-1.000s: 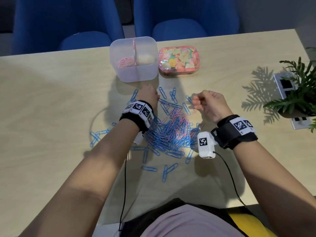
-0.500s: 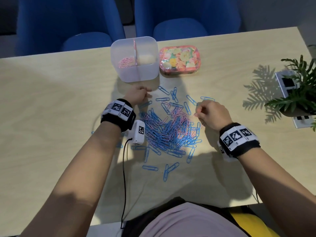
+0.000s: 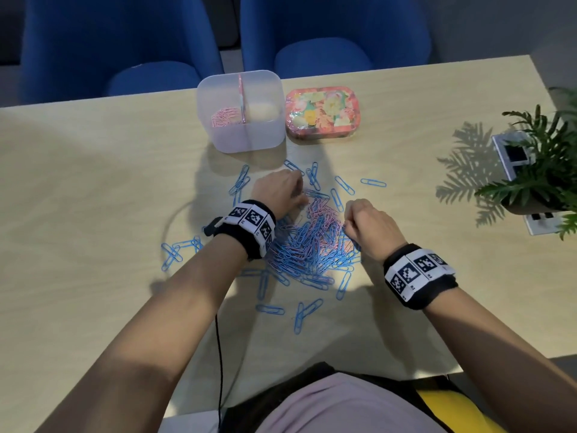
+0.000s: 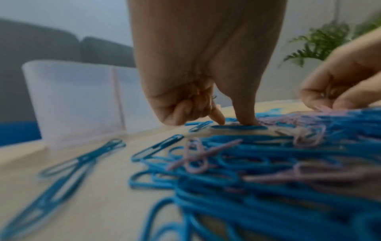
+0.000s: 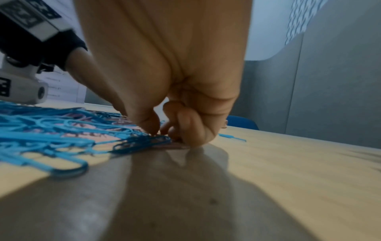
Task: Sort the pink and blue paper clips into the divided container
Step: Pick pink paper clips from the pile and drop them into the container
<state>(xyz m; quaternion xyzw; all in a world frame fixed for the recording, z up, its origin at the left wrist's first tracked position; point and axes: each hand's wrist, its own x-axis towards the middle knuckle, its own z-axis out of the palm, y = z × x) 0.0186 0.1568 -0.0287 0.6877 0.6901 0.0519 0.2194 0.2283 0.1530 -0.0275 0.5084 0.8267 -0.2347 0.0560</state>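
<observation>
Pink clips [image 3: 225,115] sat in the left half of the box [image 3: 249,137]; its right half looked bare. Most of the job was left: a big pile [image 3: 309,245] lay on the table [image 3: 93,198]. The left hand [image 3: 278,190] pressed a blue clip [image 4: 237,127] with its thumb. The right hand [image 3: 370,226] pinched at the pile's edge; what it held, I cannot tell.

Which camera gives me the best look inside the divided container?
The head view: it looks down into the divided container, showing pink clips in its left compartment. The left wrist view shows only its frosted outer wall, blurred. The right wrist view misses it.
</observation>
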